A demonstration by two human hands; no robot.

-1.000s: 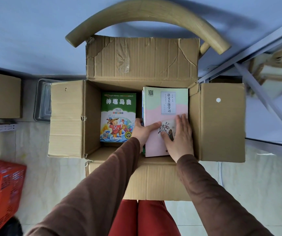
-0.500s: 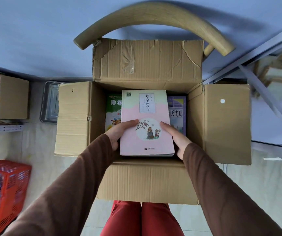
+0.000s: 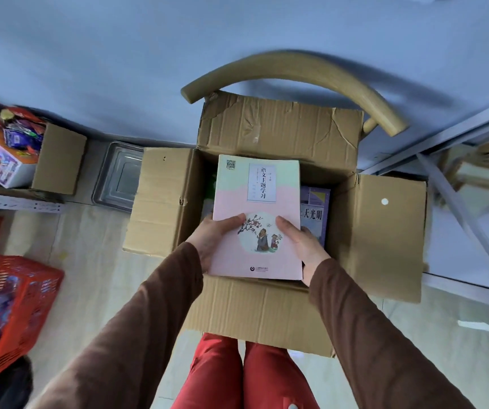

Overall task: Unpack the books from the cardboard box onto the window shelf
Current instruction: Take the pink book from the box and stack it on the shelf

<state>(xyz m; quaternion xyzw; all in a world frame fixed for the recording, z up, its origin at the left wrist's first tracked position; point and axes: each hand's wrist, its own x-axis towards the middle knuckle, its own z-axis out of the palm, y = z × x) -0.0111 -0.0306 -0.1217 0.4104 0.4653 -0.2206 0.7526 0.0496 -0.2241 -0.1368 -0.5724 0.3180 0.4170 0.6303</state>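
Both hands' grip holds pink-and-green book [image 3: 256, 208] over cardboard box [image 3: 378, 231]

The pink book [image 3: 257, 202] hides most of the box's other books.

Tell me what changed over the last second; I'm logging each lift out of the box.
The pink-and-green paperback book went from lying inside the brown cardboard box to held above it, gripped by the left hand and right hand. That uncovered a purple book beneath. The box stayed on the curved-back wooden chair.
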